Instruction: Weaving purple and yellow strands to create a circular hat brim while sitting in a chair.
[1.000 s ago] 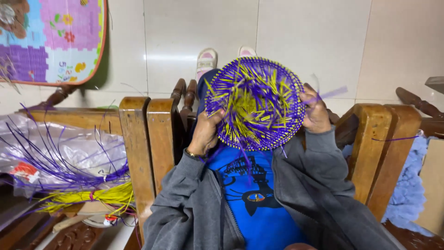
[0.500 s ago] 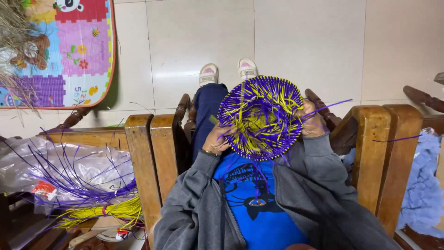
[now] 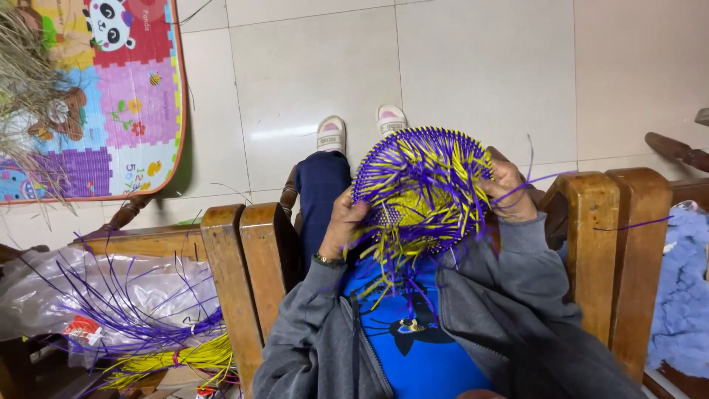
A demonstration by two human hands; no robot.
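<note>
I sit in a wooden chair and hold a round woven basket piece (image 3: pixel 422 188) of purple and yellow strips up over my lap. My left hand (image 3: pixel 344 224) grips its left edge, fingers curled into the strips. On the right edge, my right hand (image 3: pixel 508 192) pinches a loose purple strip (image 3: pixel 543 177) that trails off to the right. Loose strip ends hang down over my blue shirt (image 3: pixel 413 347). My grey jacket sleeves cover both arms, and my dark trousers and pale slippers (image 3: pixel 360 129) show beyond the basket.
Wooden armrests stand at both sides, the left one (image 3: pixel 240 266) and the right one (image 3: pixel 605 236). A clear plastic bag (image 3: pixel 111 295) with purple and yellow strips lies at left. A colourful play mat (image 3: pixel 103 89) lies on the tiled floor. Blue cloth (image 3: pixel 683 295) sits at far right.
The view has tipped down and the basket piece sits lower and more tilted in the frame. Both hands keep their hold on its edges.
</note>
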